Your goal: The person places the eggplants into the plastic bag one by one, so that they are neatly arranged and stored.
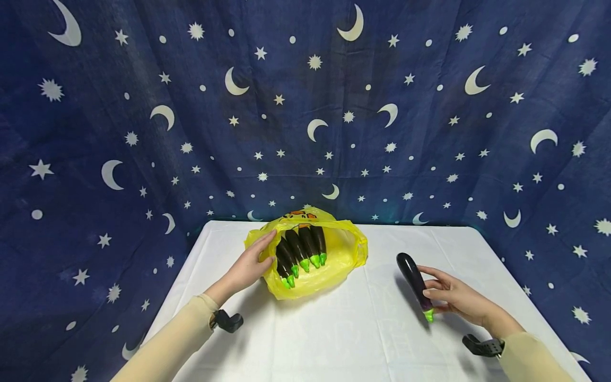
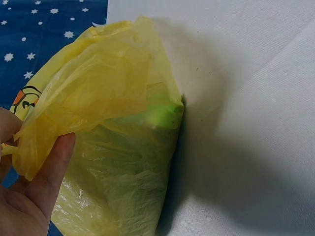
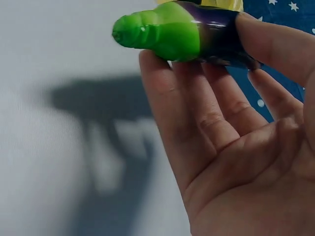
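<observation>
My right hand (image 1: 460,298) pinches a dark purple eggplant (image 1: 413,278) between thumb and fingers, to the right of the bag. The eggplant's green stem end (image 3: 167,32) shows close up in the right wrist view, and its shadow falls on the cloth. A yellow plastic bag (image 1: 341,265) lies on its side with its mouth toward me. Several eggplants (image 1: 297,247) rest inside it, green ends facing out. With thumb and fingers my left hand (image 1: 249,264) grips the left edge of the bag's mouth. The left wrist view shows the crumpled film (image 2: 93,93) between them.
A white cloth covers the table (image 1: 329,339) under the bag. Behind and on both sides hangs a dark blue curtain (image 1: 286,132) with moons and stars. Small black cameras sit on the left wrist (image 1: 228,321) and right wrist (image 1: 482,346).
</observation>
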`<action>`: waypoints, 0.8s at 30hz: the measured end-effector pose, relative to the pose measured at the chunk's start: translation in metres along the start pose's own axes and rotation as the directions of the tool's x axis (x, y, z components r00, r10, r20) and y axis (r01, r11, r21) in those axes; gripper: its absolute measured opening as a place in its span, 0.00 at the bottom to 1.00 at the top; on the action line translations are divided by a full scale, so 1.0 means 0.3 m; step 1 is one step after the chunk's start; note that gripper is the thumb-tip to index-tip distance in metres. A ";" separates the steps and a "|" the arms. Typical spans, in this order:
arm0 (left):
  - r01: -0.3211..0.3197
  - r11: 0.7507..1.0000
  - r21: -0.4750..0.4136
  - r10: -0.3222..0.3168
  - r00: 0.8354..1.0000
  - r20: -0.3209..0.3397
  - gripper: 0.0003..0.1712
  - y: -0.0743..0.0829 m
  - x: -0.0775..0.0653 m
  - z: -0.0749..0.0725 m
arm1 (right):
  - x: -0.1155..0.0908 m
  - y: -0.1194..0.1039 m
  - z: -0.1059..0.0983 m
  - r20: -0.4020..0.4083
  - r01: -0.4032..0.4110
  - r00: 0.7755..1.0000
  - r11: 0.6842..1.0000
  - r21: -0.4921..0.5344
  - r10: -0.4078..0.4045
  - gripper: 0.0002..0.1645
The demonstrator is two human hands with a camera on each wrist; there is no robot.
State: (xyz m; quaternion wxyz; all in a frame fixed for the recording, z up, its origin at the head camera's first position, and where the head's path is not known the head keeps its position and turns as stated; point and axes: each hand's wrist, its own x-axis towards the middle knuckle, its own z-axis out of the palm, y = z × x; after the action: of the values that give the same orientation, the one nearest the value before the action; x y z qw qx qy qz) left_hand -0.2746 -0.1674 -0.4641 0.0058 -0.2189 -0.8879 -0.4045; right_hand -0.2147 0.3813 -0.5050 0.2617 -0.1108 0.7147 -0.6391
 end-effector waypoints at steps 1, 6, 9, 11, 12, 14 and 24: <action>-0.002 1.000 0.001 0.002 1.000 0.001 0.41 -0.001 0.000 0.000 | 0.009 0.002 0.007 -0.001 -0.001 1.000 1.000 0.022 0.001 0.40; -0.005 1.000 0.005 0.005 1.000 -0.003 0.41 -0.003 0.000 0.000 | 0.052 0.006 0.040 0.018 0.014 1.000 0.991 0.133 -0.016 0.41; -0.001 1.000 0.005 0.001 1.000 -0.003 0.41 -0.002 -0.001 -0.001 | 0.073 0.009 0.056 0.056 0.029 0.998 0.978 0.206 -0.042 0.41; 0.001 1.000 0.005 -0.001 1.000 -0.003 0.41 -0.003 0.000 -0.002 | 0.086 0.013 0.065 0.081 0.032 0.995 0.967 0.252 -0.054 0.40; 0.002 1.000 0.004 -0.002 1.000 -0.003 0.41 -0.003 0.000 -0.003 | 0.093 0.013 0.070 0.091 0.031 0.994 0.961 0.273 -0.058 0.39; 0.005 1.000 0.004 -0.005 1.000 -0.003 0.41 -0.005 0.001 -0.003 | 0.108 0.016 0.080 0.116 0.025 0.991 0.949 0.315 -0.065 0.38; -0.028 1.000 0.005 0.028 1.000 -0.013 0.41 -0.007 0.002 -0.002 | 0.204 0.017 0.122 0.257 0.027 0.954 0.895 0.445 -0.157 0.37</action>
State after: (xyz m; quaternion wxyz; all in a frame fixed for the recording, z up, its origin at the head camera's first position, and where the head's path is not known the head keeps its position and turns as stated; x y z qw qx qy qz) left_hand -0.2760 -0.1689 -0.4651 0.0176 -0.2287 -0.8857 -0.4036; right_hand -0.2462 0.3206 -0.5260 0.3496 -0.1746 0.5017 -0.7717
